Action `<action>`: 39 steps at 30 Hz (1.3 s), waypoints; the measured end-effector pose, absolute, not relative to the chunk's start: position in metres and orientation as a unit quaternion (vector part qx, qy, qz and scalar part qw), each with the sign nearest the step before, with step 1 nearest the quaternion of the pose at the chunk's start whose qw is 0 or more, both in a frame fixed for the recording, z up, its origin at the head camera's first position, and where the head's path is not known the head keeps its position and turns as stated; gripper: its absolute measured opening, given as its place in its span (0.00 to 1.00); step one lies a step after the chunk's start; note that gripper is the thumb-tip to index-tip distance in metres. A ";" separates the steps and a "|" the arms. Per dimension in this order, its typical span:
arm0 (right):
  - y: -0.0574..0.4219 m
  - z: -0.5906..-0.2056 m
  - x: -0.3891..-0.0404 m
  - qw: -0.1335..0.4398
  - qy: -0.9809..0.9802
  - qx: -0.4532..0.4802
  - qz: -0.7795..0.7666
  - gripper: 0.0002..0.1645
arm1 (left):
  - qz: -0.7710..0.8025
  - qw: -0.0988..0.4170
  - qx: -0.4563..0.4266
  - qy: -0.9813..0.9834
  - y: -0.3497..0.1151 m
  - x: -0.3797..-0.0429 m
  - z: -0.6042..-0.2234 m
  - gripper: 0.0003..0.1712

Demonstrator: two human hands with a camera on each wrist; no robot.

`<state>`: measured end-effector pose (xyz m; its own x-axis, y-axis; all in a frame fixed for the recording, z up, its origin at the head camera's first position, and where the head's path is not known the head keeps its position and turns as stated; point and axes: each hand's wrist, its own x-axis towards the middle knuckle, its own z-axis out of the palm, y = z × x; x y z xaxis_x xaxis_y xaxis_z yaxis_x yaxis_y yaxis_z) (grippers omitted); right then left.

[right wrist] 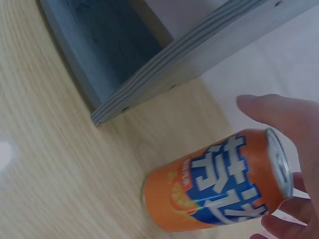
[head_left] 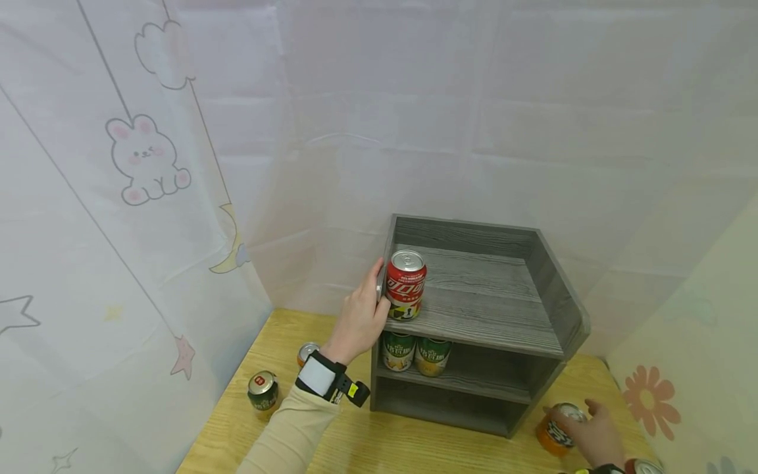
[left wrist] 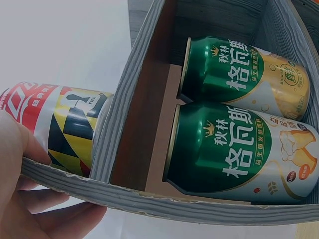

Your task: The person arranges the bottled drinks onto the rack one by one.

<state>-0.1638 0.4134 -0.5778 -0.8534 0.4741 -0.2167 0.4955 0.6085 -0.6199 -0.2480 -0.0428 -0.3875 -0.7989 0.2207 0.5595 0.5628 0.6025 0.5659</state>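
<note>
My left hand grips the left side panel of a grey wooden shelf, fingers outside and thumb inside. The thumb lies against a red cola can, which stands upright on the top board beside that panel. On the board below, two green kvass cans stand side by side at the left. To the right of the shelf, my right hand is around the top of an orange soda can standing on the table. The right thumb is spread away from this can, while the other fingers are partly hidden behind its top.
Left of the shelf, a green and gold can and an orange can stand on the wooden table. Another red can shows at the bottom right edge. A pale printed curtain hangs behind and at both sides.
</note>
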 end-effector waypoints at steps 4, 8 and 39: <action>0.417 -0.591 -0.164 0.015 0.911 0.247 -0.331 0.78 | -0.385 0.219 -0.225 -0.868 -0.043 -0.247 -0.387 0.39; 0.415 -0.595 -0.162 0.000 0.919 0.229 -0.320 0.73 | -0.384 0.217 -0.224 -0.869 -0.043 -0.247 -0.387 0.39; 0.416 -0.609 -0.153 -0.018 0.921 0.208 -0.328 0.55 | -0.380 0.226 -0.228 -0.868 -0.043 -0.247 -0.387 0.39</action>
